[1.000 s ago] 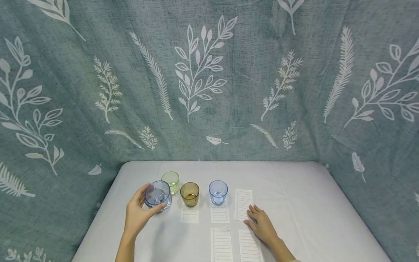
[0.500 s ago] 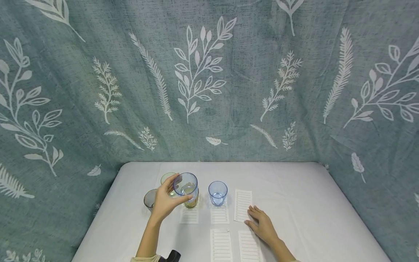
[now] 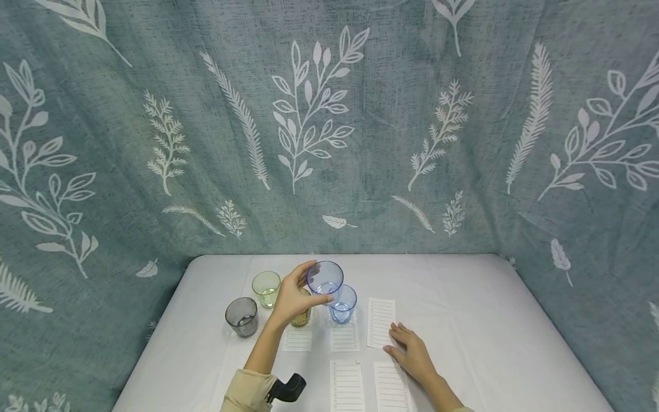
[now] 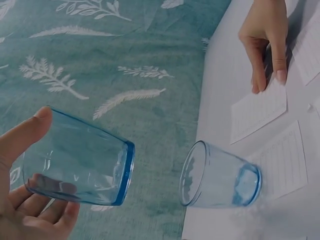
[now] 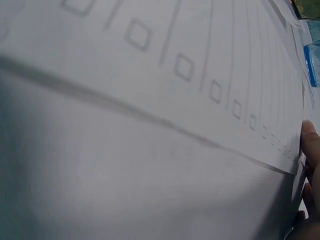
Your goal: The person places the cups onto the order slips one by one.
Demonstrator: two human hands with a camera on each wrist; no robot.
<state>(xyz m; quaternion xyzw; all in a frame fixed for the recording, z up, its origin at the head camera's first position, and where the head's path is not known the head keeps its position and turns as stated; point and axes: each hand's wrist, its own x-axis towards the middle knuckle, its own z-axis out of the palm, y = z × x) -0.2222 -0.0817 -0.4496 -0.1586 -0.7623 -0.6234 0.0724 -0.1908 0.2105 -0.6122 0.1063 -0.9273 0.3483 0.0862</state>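
My left hand (image 3: 290, 294) grips a clear blue glass tumbler (image 3: 324, 278) by its side, thumb and fingers round it, as the left wrist view also shows the tumbler (image 4: 87, 155). It hangs above the table, overlapping a second blue tumbler (image 3: 342, 313) that stands on a lined sheet (image 3: 344, 339). In the left wrist view the held tumbler is apart from the standing tumbler (image 4: 220, 175). An amber tumbler (image 3: 301, 318) is partly hidden behind my left hand. My right hand (image 3: 413, 356) rests with relaxed fingers at the lower right corner of another lined sheet (image 3: 381, 320).
Farther left stand a green tumbler (image 3: 266, 290) and a grey tumbler (image 3: 242, 318). Two more checklist sheets lie at the front, a left one (image 3: 347, 386) and a right one (image 3: 392, 389). One more sheet (image 3: 297, 341) lies at the amber tumbler. A patterned curtain (image 3: 329, 143) hangs behind the table.
My left hand has carried the blue tumbler rightward from over the grey tumbler, past the amber one, to the standing blue one. The grey and green tumblers are uncovered. My right hand stays put.
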